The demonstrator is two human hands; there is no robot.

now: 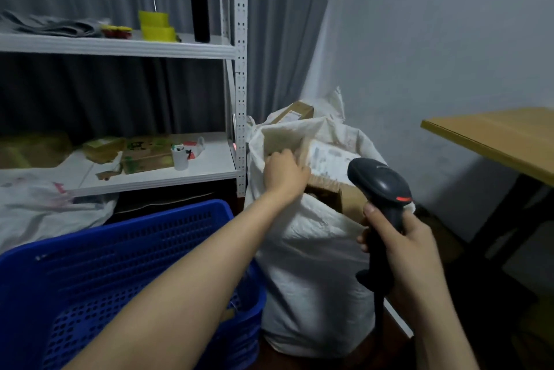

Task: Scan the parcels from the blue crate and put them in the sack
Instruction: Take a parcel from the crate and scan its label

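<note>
The left hand (pixel 284 173) grips a labelled cardboard parcel (pixel 326 159) in the white sack (pixel 311 264) mouth; the right hand (pixel 410 249) holds a barcode scanner (pixel 380 186).

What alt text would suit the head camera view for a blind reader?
A person's left hand holds a brown cardboard parcel with a white label in the mouth of a white woven sack, while the right hand grips a black handheld barcode scanner. A blue perforated plastic crate stands beside the sack.
</note>
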